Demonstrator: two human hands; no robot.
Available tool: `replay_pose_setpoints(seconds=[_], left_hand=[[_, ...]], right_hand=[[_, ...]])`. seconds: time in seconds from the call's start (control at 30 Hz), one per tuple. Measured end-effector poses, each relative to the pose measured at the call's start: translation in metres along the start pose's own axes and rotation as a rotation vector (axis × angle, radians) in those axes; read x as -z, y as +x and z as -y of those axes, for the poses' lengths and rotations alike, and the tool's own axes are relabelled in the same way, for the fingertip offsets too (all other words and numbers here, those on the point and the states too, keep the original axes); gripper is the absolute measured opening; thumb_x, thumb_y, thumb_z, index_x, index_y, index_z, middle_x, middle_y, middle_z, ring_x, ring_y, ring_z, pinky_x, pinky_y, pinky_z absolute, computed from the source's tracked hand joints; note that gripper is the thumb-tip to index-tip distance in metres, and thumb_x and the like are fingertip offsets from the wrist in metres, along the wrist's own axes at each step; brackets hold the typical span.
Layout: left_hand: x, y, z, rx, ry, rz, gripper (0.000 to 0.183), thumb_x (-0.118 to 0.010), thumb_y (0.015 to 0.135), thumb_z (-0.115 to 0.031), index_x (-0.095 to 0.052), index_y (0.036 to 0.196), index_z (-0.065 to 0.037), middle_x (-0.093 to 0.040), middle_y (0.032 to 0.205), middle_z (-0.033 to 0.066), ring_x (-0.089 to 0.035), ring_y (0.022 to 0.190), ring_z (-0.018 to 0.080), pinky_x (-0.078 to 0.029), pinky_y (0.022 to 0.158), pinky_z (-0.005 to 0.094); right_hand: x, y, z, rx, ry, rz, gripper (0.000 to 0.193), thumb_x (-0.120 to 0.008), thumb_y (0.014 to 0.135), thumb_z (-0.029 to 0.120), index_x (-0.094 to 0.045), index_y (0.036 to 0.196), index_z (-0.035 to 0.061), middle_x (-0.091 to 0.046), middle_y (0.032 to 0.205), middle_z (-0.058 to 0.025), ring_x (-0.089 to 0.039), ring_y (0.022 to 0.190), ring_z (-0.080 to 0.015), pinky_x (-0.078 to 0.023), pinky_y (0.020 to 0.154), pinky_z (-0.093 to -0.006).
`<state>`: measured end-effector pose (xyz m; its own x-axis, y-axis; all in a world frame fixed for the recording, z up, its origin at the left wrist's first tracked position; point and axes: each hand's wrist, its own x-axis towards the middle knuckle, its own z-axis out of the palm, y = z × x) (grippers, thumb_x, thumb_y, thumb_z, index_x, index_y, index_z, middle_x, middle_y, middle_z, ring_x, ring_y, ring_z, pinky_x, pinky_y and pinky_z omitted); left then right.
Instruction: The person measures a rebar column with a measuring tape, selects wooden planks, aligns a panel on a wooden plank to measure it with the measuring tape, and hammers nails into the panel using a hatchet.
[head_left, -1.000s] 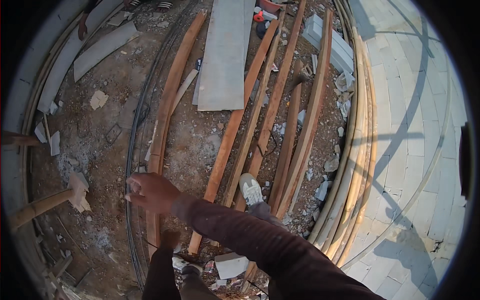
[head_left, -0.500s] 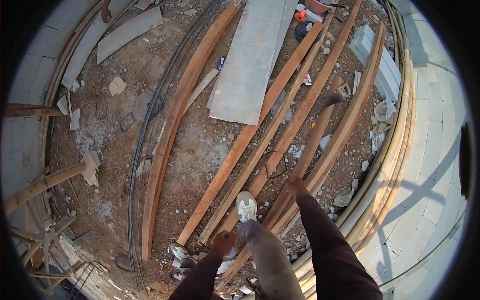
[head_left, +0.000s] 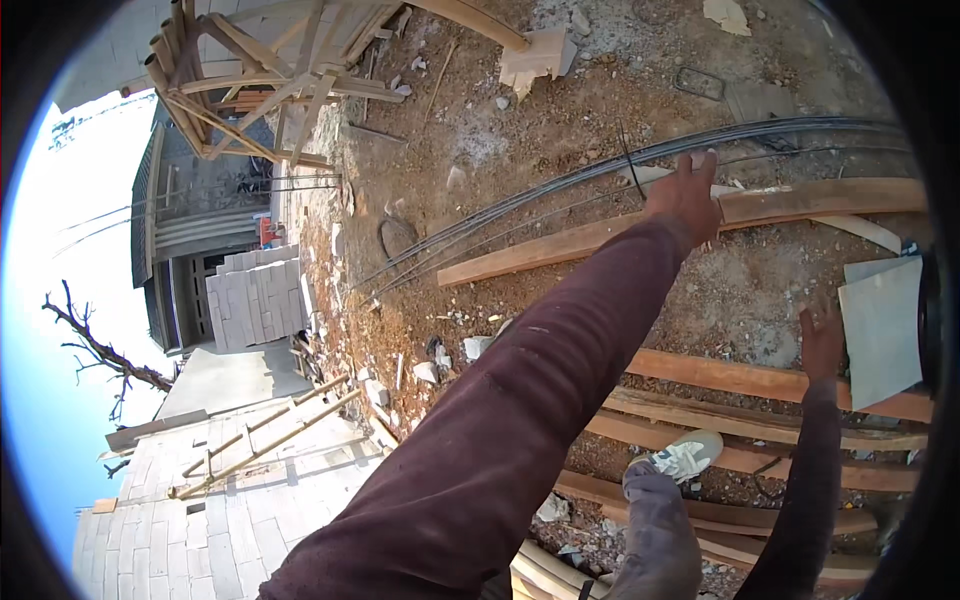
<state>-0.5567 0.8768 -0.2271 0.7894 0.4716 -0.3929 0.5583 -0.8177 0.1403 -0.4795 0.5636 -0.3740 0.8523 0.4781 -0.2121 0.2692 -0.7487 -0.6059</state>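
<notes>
My left hand (head_left: 685, 195) is stretched far out with its fingers apart, hovering over a long wooden plank (head_left: 810, 200) and a bundle of dark steel bars (head_left: 560, 185) on the dirt. It holds nothing. My right hand (head_left: 820, 340) is also open with fingers spread, above bare dirt just beyond several parallel planks (head_left: 760, 380) and beside a grey flat board (head_left: 880, 330). Both arms wear dark maroon sleeves. My leg and white shoe (head_left: 685, 458) rest on the planks between the arms.
The view is tilted sideways, with sky at the left. A wooden trestle frame (head_left: 250, 70) stands at the top left, a stack of grey blocks (head_left: 255, 295) below it, a white block wall (head_left: 200, 520) with long poles at the bottom left. Rubble litters the dirt.
The view has swung round sharply and now shows sky and buildings at the left. Both arms have stretched outward from low near my shoe, hands spread and holding nothing.
</notes>
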Motion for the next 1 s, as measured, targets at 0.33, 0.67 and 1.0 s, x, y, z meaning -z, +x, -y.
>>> replay_pose_setpoints(seconds=[0.33, 0.67, 1.0], left_hand=[[-0.164, -0.177, 0.014, 0.124, -0.713, 0.398, 0.022, -0.055, 0.083, -0.025, -0.066, 0.081, -0.006, -0.066, 0.069, 0.0149, -0.066, 0.066, 0.0317, -0.053, 0.068, 0.041], [-0.221, -0.327, -0.027, -0.072, -0.775, 0.77, 0.033, -0.054, 0.086, -0.035, -0.065, 0.092, -0.005, -0.067, 0.09, 0.0184, -0.065, 0.088, 0.0317, -0.051, 0.076, 0.043], [-0.167, -0.249, -0.001, 0.376, -1.091, 0.736, 0.031, -0.06, 0.088, -0.03, -0.064, 0.094, 0.0, -0.061, 0.075, 0.0027, -0.055, 0.065, 0.0107, -0.045, 0.06, 0.0268]], right_hand=[[0.033, -0.026, -0.212, -1.088, 0.743, -0.209, 0.076, -0.065, 0.079, 0.053, -0.048, 0.126, -0.0036, -0.052, 0.122, -0.0153, -0.052, 0.106, -0.028, -0.043, 0.083, -0.0434], [0.022, -0.022, -0.195, -1.186, 0.439, -0.342, 0.062, -0.068, 0.083, 0.041, -0.051, 0.12, -0.0061, -0.058, 0.105, -0.0128, -0.057, 0.084, -0.023, -0.05, 0.058, -0.0333], [0.096, -0.076, -0.07, -0.899, 1.159, -0.22, 0.04, -0.067, 0.087, 0.035, -0.053, 0.116, 0.012, -0.058, 0.097, 0.0016, -0.053, 0.08, -0.0108, -0.047, 0.06, -0.0271]])
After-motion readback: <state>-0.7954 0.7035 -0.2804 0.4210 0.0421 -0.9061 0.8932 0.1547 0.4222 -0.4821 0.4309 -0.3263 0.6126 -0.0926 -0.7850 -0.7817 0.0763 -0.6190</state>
